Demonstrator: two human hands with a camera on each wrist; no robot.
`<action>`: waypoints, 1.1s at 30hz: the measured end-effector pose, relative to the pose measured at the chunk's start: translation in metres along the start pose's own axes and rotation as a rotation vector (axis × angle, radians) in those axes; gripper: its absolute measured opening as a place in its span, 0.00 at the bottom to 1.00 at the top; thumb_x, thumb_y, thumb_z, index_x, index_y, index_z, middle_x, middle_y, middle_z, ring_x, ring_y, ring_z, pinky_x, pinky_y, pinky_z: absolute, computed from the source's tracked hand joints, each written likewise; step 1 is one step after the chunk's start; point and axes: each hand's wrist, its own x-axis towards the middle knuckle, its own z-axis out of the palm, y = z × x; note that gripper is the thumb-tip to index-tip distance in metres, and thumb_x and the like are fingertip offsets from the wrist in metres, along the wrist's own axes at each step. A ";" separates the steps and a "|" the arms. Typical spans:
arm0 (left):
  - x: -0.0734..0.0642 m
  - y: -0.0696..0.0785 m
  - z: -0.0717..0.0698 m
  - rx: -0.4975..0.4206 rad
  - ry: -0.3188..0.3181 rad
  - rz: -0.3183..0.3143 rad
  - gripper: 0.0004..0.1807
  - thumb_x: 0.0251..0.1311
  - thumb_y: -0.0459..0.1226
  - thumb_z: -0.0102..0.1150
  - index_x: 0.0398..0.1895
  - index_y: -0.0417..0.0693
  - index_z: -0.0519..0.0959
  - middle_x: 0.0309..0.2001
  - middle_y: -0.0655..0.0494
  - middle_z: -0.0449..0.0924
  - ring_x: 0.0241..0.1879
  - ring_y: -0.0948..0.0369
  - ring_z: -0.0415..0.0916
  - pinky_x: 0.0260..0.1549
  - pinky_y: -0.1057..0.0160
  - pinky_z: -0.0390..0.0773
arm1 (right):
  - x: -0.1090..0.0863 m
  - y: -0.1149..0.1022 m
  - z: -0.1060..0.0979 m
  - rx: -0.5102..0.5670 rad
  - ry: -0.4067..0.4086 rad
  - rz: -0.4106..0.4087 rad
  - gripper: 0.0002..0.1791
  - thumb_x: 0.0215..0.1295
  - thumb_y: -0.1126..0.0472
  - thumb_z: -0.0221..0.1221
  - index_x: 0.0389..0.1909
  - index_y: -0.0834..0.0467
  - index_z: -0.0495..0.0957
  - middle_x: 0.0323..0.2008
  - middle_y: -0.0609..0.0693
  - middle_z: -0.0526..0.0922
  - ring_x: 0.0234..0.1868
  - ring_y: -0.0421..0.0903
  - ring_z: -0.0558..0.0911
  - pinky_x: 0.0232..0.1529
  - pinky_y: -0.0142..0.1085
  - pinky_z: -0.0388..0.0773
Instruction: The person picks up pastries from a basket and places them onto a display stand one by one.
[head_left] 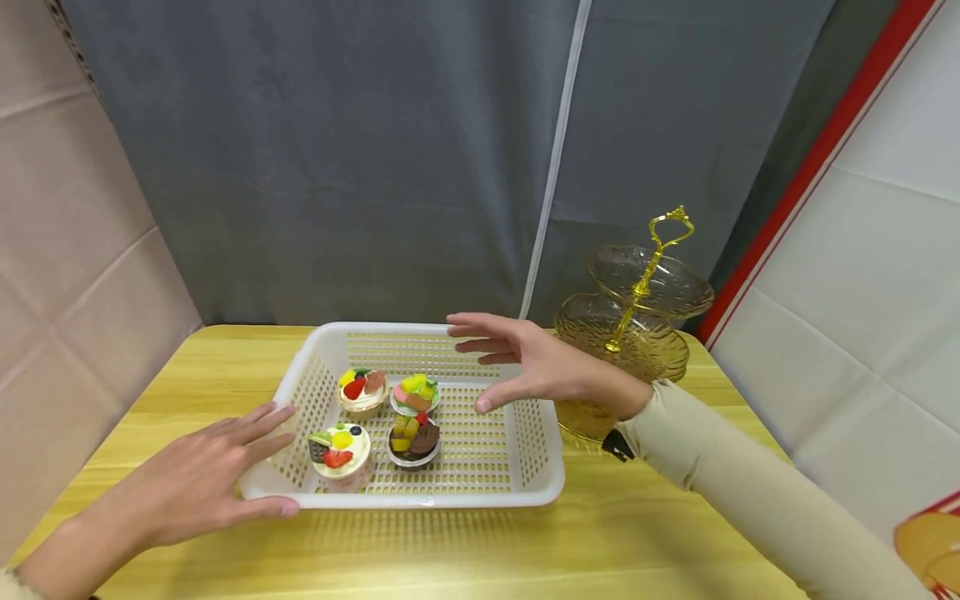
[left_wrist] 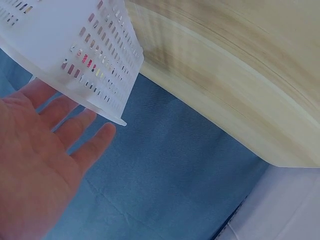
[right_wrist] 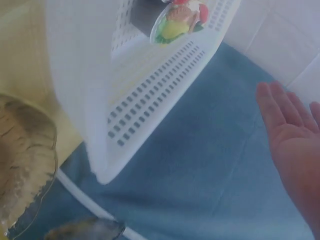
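Observation:
A white perforated plastic basket (head_left: 487,501) stands on the wooden table, with several fruit-topped cupcakes grouped in its left half. Among them are a cream one (head_left: 352,454) with strawberry and a dark chocolate one (head_left: 414,457). My left hand (head_left: 198,467) is at the basket's left edge, fingers extended; in the left wrist view its fingertips are right at the rim (left_wrist: 75,95). Over the right part of the basket hovers my right hand (head_left: 532,358), fingers spread and thumb apart, holding nothing. The right wrist view shows that palm (right_wrist: 297,150) beside the basket wall.
To the right of the basket stands a tiered amber glass stand (head_left: 648,354) with a gold handle (head_left: 672,218), partly behind my right forearm. A grey curtain (head_left: 360,167) hangs behind the table (head_left: 465,558). Pale panels (head_left: 67,250) flank both sides.

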 end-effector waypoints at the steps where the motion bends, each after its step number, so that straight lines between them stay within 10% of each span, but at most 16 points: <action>1: 0.000 0.000 0.000 0.001 0.004 0.001 0.47 0.48 0.72 0.60 0.59 0.46 0.81 0.68 0.45 0.71 0.60 0.40 0.74 0.46 0.40 0.77 | 0.003 0.001 0.002 -0.003 -0.015 -0.001 0.56 0.50 0.42 0.74 0.76 0.54 0.58 0.72 0.53 0.66 0.69 0.50 0.70 0.66 0.47 0.67; 13: 0.000 0.000 0.000 -0.004 0.020 0.006 0.46 0.48 0.72 0.60 0.57 0.46 0.82 0.67 0.46 0.72 0.61 0.41 0.73 0.45 0.41 0.78 | 0.036 0.021 0.027 -0.098 -0.170 0.062 0.51 0.50 0.63 0.76 0.74 0.61 0.60 0.71 0.55 0.68 0.67 0.53 0.73 0.65 0.48 0.69; 33: -0.001 0.001 0.000 -0.015 0.024 0.003 0.46 0.48 0.72 0.59 0.57 0.46 0.82 0.67 0.46 0.72 0.62 0.42 0.73 0.45 0.42 0.78 | 0.061 0.033 0.052 -0.215 -0.383 0.224 0.49 0.48 0.60 0.77 0.71 0.62 0.65 0.69 0.57 0.70 0.66 0.50 0.74 0.66 0.43 0.67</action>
